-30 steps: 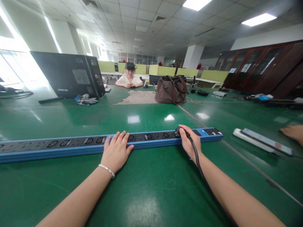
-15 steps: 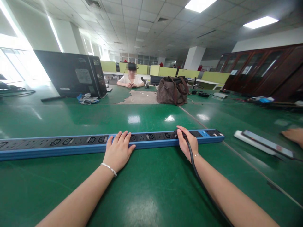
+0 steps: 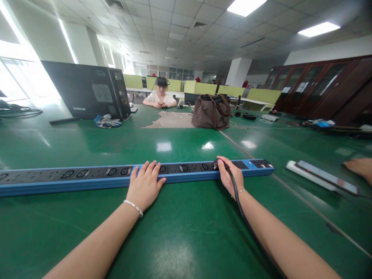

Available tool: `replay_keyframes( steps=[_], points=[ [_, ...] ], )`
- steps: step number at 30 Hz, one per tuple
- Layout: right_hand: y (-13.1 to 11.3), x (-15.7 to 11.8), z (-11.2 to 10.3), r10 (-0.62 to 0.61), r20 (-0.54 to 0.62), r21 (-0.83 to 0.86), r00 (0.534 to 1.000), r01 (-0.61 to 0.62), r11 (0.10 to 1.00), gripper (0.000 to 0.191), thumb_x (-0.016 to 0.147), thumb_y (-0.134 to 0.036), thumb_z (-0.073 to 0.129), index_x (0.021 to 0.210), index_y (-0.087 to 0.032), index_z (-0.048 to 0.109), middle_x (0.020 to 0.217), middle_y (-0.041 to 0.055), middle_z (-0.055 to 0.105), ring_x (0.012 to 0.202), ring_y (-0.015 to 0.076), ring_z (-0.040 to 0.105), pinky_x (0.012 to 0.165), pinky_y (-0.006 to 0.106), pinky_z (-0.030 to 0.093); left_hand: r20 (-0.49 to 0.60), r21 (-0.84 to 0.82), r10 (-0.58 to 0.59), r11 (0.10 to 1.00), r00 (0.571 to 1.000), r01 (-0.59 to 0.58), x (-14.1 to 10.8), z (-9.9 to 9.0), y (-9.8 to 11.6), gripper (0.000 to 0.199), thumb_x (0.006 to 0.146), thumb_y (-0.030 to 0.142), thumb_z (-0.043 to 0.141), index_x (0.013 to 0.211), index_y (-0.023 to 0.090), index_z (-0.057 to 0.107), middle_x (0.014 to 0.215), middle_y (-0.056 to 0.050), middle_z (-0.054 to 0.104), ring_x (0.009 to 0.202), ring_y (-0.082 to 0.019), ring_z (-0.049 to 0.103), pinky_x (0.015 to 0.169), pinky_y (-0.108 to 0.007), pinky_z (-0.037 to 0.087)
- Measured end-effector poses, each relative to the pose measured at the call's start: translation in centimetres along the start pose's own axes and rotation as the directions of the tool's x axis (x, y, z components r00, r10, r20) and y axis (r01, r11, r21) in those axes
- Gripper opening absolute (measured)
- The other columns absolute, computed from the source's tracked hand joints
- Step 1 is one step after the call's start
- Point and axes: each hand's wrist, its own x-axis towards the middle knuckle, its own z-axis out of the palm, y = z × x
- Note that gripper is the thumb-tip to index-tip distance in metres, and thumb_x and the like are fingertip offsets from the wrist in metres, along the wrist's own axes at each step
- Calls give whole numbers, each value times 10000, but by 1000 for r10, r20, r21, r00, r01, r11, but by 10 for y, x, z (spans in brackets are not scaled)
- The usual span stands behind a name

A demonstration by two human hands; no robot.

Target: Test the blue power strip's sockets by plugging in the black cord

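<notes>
A long blue power strip (image 3: 188,178) with several black sockets lies across the green table (image 3: 186,209). My left hand (image 3: 146,182) rests flat on the strip, left of its visible middle, with the fingers spread. Near the strip's right end, my right hand (image 3: 231,176) is closed around a black plug (image 3: 216,163). The plug is at the strip's socket face; how deep it sits cannot be made out. From it a black cable (image 3: 242,215) runs down along my right forearm.
A black computer case (image 3: 87,91) and gloves (image 3: 107,121) stand back left. A person (image 3: 160,95) sits across the table, near a brown bag (image 3: 211,112). On the right are a white bar with a phone (image 3: 328,176) and another person's hand (image 3: 359,168).
</notes>
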Motion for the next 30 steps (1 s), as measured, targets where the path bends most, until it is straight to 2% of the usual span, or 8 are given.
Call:
replay_keyframes(
  steps=[4, 9, 18, 20, 25, 30],
  points=[
    [-4, 0, -1, -4, 16, -90, 1000, 5, 996, 359, 873, -452, 395, 1053, -288, 658, 950, 25, 713, 859, 227, 663, 754, 334, 509, 2, 10, -1, 1000, 1000, 1, 0, 1, 0, 512, 896, 444, 336, 1318, 175, 444, 1371, -85, 482, 1278, -279, 383, 1042, -478, 239],
    [-11, -2, -1, -140, 73, -274, 987, 155, 949, 324, 882, -393, 404, 1054, -287, 658, 876, 14, 720, 772, 192, 667, 679, 280, 499, 0, 23, 0, 1000, 1000, 0, 0, 1, 0, 510, 893, 443, 356, 1309, 164, 451, 1363, -81, 492, 1272, -279, 389, 1037, -478, 247],
    [-7, -6, -2, -270, 103, -354, 957, 289, 889, 335, 898, -347, 403, 1127, -234, 620, 1003, 38, 702, 868, 185, 656, 764, 275, 487, -9, 28, 8, 1000, 1000, -7, 1, 1, 0, 508, 890, 438, 372, 1304, 158, 457, 1357, -86, 498, 1271, -276, 395, 1036, -478, 255],
    [-8, -6, -3, -248, 117, -351, 962, 273, 896, 339, 899, -354, 397, 1133, -242, 616, 1012, 39, 699, 861, 193, 656, 768, 292, 490, -11, 26, 6, 1000, 1000, -6, 1, 0, 0, 509, 890, 438, 369, 1305, 156, 457, 1357, -89, 498, 1271, -277, 396, 1035, -479, 256],
    [-14, -4, -5, -86, 157, -292, 984, 129, 948, 331, 896, -384, 386, 1130, -300, 605, 1058, 7, 683, 899, 220, 644, 779, 347, 498, -3, 26, 1, 1000, 1000, -1, 0, 0, 0, 516, 891, 444, 364, 1310, 158, 451, 1356, -87, 499, 1269, -279, 398, 1032, -484, 260],
    [-16, -6, -8, -116, 194, -260, 974, 165, 951, 345, 896, -353, 390, 1172, -266, 579, 1109, 37, 662, 979, 215, 622, 877, 375, 467, 3, 27, -1, 1000, 1000, 1, 1, 1, 0, 520, 891, 453, 356, 1312, 163, 450, 1361, -85, 495, 1273, -277, 393, 1033, -485, 261]
  ],
)
